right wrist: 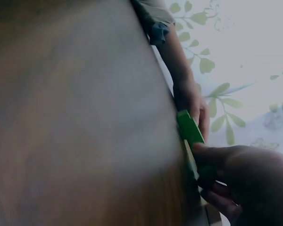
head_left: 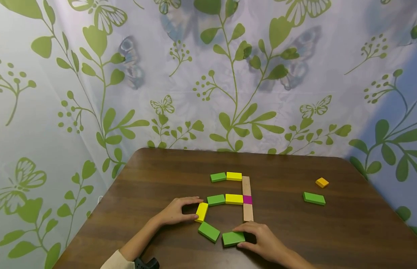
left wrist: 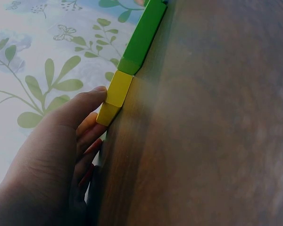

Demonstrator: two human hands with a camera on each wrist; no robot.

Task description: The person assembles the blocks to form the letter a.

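Note:
My left hand (head_left: 176, 212) pinches a yellow block (head_left: 201, 212) by its two ends, thumb at the near end and fingers at the far end. The left wrist view shows the same yellow block (left wrist: 115, 96) by the thumb, with a green block (left wrist: 142, 40) beyond it. My right hand (head_left: 262, 241) grips the right end of a green block (head_left: 232, 239) lying at the near side of the layout. Between the hands, another green block (head_left: 209, 232) lies slanted. In the right wrist view, my right thumb and fingers (right wrist: 217, 155) are around green.
A middle row joins a green block (head_left: 216, 200) and a yellow one (head_left: 233, 199) to a magenta block (head_left: 247, 200). Plain wood blocks (head_left: 246, 185) extend that right column. Farther back lie green (head_left: 218, 177) and yellow (head_left: 234, 176) blocks. An orange block (head_left: 322, 182) and green block (head_left: 314, 198) lie right.

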